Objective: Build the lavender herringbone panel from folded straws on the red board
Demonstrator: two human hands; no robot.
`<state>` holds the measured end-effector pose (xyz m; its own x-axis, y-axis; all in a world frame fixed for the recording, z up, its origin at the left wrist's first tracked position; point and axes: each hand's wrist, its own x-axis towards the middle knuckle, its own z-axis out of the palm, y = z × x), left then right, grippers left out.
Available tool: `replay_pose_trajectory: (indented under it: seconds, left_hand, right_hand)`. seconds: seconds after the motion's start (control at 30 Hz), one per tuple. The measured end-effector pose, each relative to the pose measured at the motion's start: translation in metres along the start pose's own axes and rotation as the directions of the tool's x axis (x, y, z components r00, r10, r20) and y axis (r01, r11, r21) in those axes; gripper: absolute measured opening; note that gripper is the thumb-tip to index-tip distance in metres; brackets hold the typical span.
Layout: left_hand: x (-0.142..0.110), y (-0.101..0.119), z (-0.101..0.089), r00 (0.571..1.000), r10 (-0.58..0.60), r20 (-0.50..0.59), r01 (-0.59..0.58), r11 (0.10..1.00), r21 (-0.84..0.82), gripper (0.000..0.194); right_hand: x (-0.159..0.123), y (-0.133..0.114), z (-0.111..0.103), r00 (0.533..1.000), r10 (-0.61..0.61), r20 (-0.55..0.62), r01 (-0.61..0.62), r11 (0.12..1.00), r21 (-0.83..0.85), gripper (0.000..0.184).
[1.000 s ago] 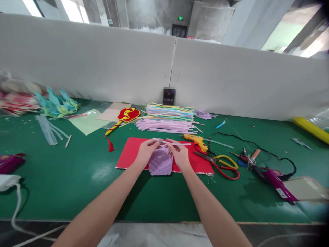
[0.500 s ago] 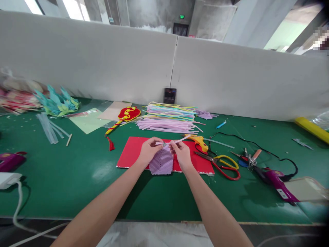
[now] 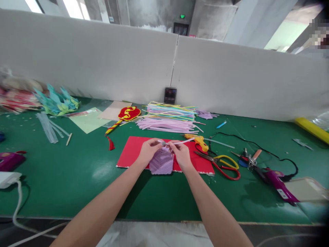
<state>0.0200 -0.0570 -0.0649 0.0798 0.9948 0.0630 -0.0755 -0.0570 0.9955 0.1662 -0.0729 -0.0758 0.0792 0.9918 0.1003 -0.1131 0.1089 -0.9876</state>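
At frame centre, shows left hand (image 3: 152, 148) and right hand (image 3: 180, 151) pinching pale stem (image 3: 189, 140) by top edge of lilac panel (image 3: 161, 162); shows chevron rows formed, stem seemingly not yet fixed, piled stems (image 3: 164, 125) remaining upper centre; shows panel overhanging red board (image 3: 130, 151), green tabletop (image 3: 64, 175) stretching left, scissors (image 3: 214, 160) crossing board's right end.

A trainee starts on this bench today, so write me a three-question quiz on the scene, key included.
1. Which item partly overlaps the red board?
A) blue pen
B) scissors
C) keys

2. True or false: the left hand and right hand both hold the thin pale strip.

3. Fill in: the fan-shaped piece has a ____ tassel.

Key: 1 B; 2 true; 3 red.
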Motion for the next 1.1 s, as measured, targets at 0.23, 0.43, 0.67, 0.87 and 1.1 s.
replay_pose_trajectory:
  seconds: [0.23,0.43,0.67,0.87,1.1]
  left_hand:
    - [0.001,-0.001,-0.002,0.991,-0.022,0.131,0.019,1.000,0.020,0.022]
    - [0.001,0.002,-0.005,0.977,-0.012,0.213,-0.006,0.997,0.082,0.021]
    - [0.005,0.003,-0.009,0.988,0.024,0.150,-0.056,0.976,0.213,0.026]
    - [0.017,-0.004,-0.031,0.990,0.110,-0.090,-0.051,0.864,0.500,0.024]
    - [0.016,-0.008,-0.035,0.999,0.033,0.014,-0.030,0.554,0.832,0.030]
  right_hand:
    - [0.000,-0.001,-0.003,0.997,0.040,0.059,-0.041,0.999,0.020,0.024]
    - [-0.001,-0.005,-0.005,0.995,0.048,0.086,-0.053,0.997,0.061,0.022]
    - [0.001,-0.003,-0.004,0.998,0.055,-0.016,-0.053,0.991,0.123,0.027]
    - [0.005,-0.002,-0.011,0.980,0.072,-0.184,-0.054,0.993,0.104,0.030]
    - [0.008,0.004,-0.018,0.968,0.082,-0.236,-0.075,0.996,0.037,0.035]
